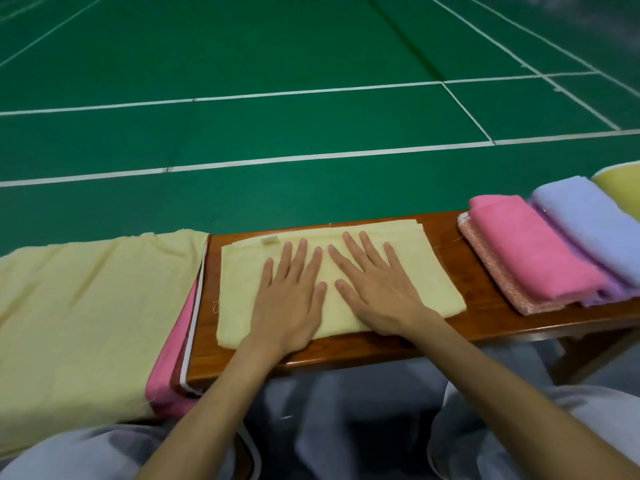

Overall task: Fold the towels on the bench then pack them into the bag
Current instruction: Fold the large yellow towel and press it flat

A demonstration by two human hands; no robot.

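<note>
Hands: our left hand (pixel 287 299) and right hand (pixel 377 289) lie flat, fingers straight and spread, pressing down and gripping nothing.
Towel in hand: one yellow towel (pixel 426 271), folded, mid-worktop (pixel 485 320), under both palms.
Doing it well: we'd smooth outward from the centre and square the edges before the next fold, since loose corners likely drift.
Folded, right: four counted: speckled cloth (pixel 491 268), pink towel (pixel 530 251), purple towel (pixel 595 230), pale yellow roll (pixel 620 185) cut by the frame edge.
Unfolded, left: yellow sheet (pixel 86 306) on top, pink layer (pixel 173 358) beneath, a white edge under that. Three layers seen.
Bag: not in view.
</note>
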